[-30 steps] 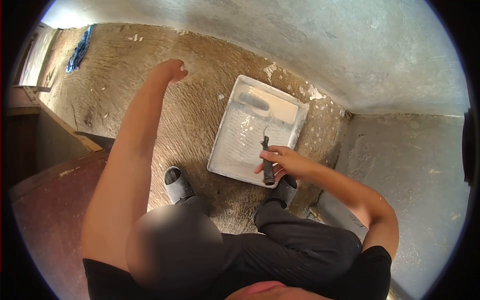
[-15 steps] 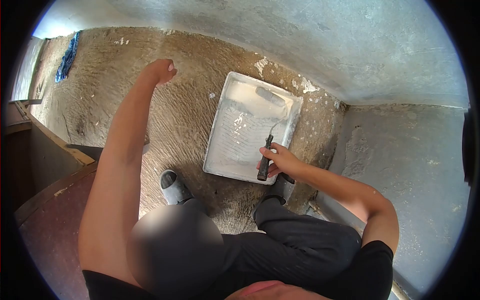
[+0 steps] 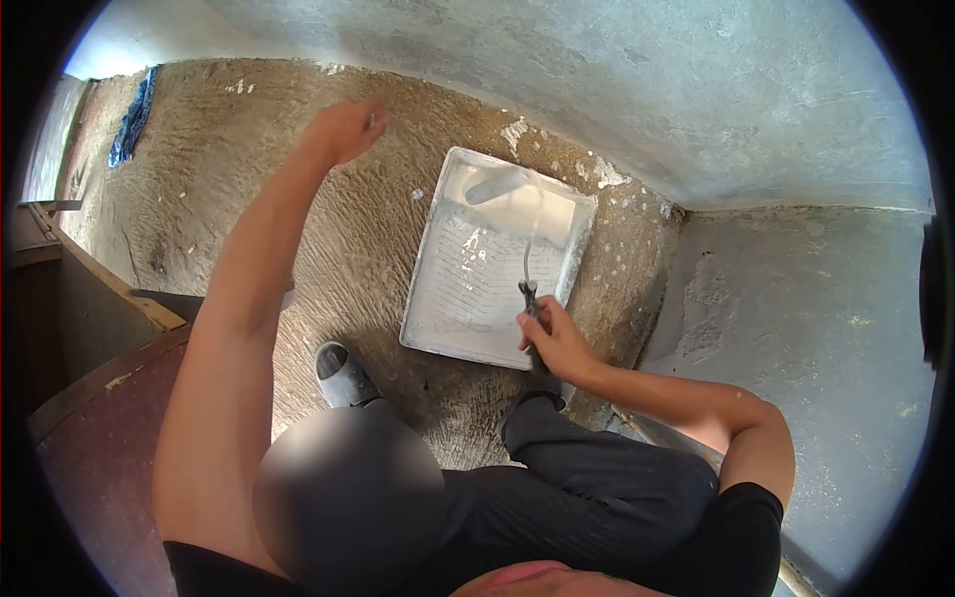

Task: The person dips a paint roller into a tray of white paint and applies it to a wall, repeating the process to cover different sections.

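Observation:
My right hand (image 3: 557, 341) is closed around the dark handle of a paint roller (image 3: 495, 185). The roller's pale sleeve lies in the white paint at the deep end of a paint tray (image 3: 423, 289), with its thin metal frame reaching back over the ribbed slope. Above the floor left of the tray, my left hand (image 3: 345, 131) is held out with loosely bent fingers, slightly blurred. Its fingers look apart, and nothing shows in them.
A grey-blue wall (image 3: 637, 90) rises just behind the tray, and a grey surface (image 3: 786, 318) lies to the right. Wooden furniture (image 3: 109, 348) stands at left. A blue cloth (image 3: 132, 117) lies at the far left. My shoe (image 3: 343, 376) is near the tray.
The roller's sleeve has moved left through the paint and its handle has come slightly closer to me. My left hand has shifted right and its fingers have loosened from a fist.

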`<state>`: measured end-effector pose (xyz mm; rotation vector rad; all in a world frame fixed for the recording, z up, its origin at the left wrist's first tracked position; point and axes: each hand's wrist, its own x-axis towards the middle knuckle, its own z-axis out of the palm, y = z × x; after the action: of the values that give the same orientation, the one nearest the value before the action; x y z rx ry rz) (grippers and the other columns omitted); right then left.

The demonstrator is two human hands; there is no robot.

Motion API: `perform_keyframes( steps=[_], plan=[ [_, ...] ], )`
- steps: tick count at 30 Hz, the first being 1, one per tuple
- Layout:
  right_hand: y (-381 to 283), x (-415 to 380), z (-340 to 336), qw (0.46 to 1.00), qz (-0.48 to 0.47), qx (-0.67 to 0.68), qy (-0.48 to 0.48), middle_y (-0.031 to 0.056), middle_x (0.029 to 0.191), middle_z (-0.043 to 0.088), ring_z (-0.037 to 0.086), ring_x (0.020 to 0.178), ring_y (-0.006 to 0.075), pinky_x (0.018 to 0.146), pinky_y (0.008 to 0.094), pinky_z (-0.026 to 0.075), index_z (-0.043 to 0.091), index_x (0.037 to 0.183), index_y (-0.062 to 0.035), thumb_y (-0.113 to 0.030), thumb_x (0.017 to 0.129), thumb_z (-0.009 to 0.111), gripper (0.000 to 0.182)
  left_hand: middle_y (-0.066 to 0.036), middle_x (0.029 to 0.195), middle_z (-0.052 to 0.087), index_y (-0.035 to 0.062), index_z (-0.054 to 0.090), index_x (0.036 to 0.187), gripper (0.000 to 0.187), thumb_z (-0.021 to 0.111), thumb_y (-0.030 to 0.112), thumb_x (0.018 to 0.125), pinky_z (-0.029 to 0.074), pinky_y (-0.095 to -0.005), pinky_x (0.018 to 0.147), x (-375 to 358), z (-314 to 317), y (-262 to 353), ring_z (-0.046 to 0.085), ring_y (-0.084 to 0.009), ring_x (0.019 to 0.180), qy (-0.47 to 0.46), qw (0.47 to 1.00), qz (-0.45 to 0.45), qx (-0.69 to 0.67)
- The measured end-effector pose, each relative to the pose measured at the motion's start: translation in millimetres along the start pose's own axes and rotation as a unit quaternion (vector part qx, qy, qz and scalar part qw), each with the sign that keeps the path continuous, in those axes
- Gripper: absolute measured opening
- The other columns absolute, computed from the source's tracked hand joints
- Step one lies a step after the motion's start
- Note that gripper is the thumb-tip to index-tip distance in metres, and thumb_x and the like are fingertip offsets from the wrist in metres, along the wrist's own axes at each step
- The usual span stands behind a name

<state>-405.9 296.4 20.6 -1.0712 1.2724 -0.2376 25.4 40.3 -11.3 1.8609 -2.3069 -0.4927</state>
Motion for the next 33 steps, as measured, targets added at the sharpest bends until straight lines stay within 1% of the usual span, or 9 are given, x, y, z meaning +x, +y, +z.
perform_keyframes(
  steps=[2, 4, 7, 9, 11, 14, 16, 20, 33],
  plan=[
    [-25, 1, -6, 0.995, 0.045, 0.003, 0.086, 0.011, 0.104, 0.068, 0.068, 0.084, 0.0136, 0.067, 0.0315, 0.052, 0.051, 0.13, -0.0002, -0.036, 0.114, 0.063, 0.041, -0.021, 0.104, 0.079, 0.0089, 0.067, 0.12, 0.041, 0.058, 0.047, 0.109, 0.057, -0.0574, 0.088, 3, -1, 10, 0.074, -0.0461, 0.1, 0.03, 0.999, 0.034, -0.005],
    [-21, 10, -16, 0.997, 0.024, 0.004, 0.074, 0.0131, 0.107, 0.068, 0.067, 0.085, 0.0172, 0.075, 0.0337, 0.053, 0.052, 0.132, -0.0009, -0.035, 0.113, 0.065, 0.041, -0.022, 0.102, 0.078, 0.0083, 0.068, 0.119, 0.044, 0.056, 0.049, 0.11, 0.057, -0.058, 0.088, 6, -4, 24, 0.074, -0.0465, 0.1, 0.019, 0.999, 0.042, -0.009],
    [-10, 16, -22, 0.986, -0.073, -0.115, 0.095, 0.0147, 0.109, 0.069, 0.067, 0.09, 0.0217, 0.082, 0.0356, 0.053, 0.053, 0.133, 0.0, -0.031, 0.11, 0.07, 0.042, -0.025, 0.1, 0.077, 0.0076, 0.069, 0.116, 0.047, 0.055, 0.052, 0.11, 0.057, -0.0594, 0.088, 10, 1, 31, 0.073, -0.0481, 0.099, 0.031, 0.996, 0.086, -0.012],
    [3, 15, -21, 0.948, -0.195, -0.198, 0.157, 0.0155, 0.111, 0.071, 0.066, 0.093, 0.0234, 0.083, 0.0364, 0.052, 0.056, 0.134, -0.0003, -0.026, 0.107, 0.074, 0.042, -0.026, 0.099, 0.077, 0.0075, 0.072, 0.114, 0.049, 0.055, 0.054, 0.109, 0.057, -0.0609, 0.087, 9, 2, 33, 0.073, -0.0497, 0.097, 0.022, 0.996, 0.089, -0.007],
    [1, 9, -25, 0.973, -0.118, -0.151, 0.131, 0.0122, 0.104, 0.071, 0.063, 0.088, 0.0188, 0.08, 0.0348, 0.052, 0.056, 0.135, -0.0009, -0.023, 0.105, 0.076, 0.042, -0.025, 0.097, 0.077, 0.0081, 0.073, 0.113, 0.05, 0.055, 0.054, 0.109, 0.057, -0.0613, 0.087, 7, 1, 33, 0.073, -0.05, 0.095, 0.0, 0.996, 0.088, 0.025],
    [-4, 2, -26, 0.972, -0.124, -0.149, 0.132, 0.0058, 0.091, 0.066, 0.056, 0.081, 0.0132, 0.073, 0.0321, 0.048, 0.058, 0.132, -0.001, -0.022, 0.106, 0.074, 0.037, -0.023, 0.098, 0.078, 0.0088, 0.074, 0.113, 0.05, 0.055, 0.054, 0.109, 0.058, -0.06, 0.087, -4, -13, 39, 0.074, -0.0482, 0.095, -0.023, 0.998, 0.053, 0.039],
    [-13, 0, -33, 0.98, -0.057, -0.159, 0.102, 0.0012, 0.084, 0.059, 0.05, 0.076, 0.0095, 0.068, 0.0302, 0.043, 0.062, 0.128, -0.0003, -0.021, 0.106, 0.073, 0.032, -0.021, 0.097, 0.079, 0.0091, 0.075, 0.113, 0.05, 0.054, 0.054, 0.11, 0.059, -0.0588, 0.087, -8, -15, 40, 0.075, -0.0463, 0.096, -0.018, 0.997, 0.077, 0.008],
    [-11, 1, -37, 0.966, -0.138, -0.187, 0.116, -0.0027, 0.082, 0.055, 0.047, 0.074, 0.0078, 0.065, 0.0306, 0.041, 0.066, 0.127, -0.0023, -0.021, 0.109, 0.07, 0.026, -0.02, 0.098, 0.08, 0.0089, 0.075, 0.112, 0.05, 0.053, 0.054, 0.11, 0.059, -0.0584, 0.087, -10, -22, 37, 0.076, -0.0456, 0.096, -0.024, 0.997, 0.071, 0.019],
    [-40, 12, -55, 0.953, -0.18, -0.215, 0.117, -0.0034, 0.082, 0.058, 0.048, 0.073, 0.0065, 0.065, 0.0286, 0.042, 0.07, 0.122, -0.0034, -0.02, 0.11, 0.069, 0.02, -0.019, 0.104, 0.081, 0.0097, 0.079, 0.109, 0.052, 0.054, 0.055, 0.109, 0.059, -0.0571, 0.09, -10, -27, 14, 0.075, -0.0448, 0.101, -0.031, 0.999, 0.011, 0.032]
  ],
)
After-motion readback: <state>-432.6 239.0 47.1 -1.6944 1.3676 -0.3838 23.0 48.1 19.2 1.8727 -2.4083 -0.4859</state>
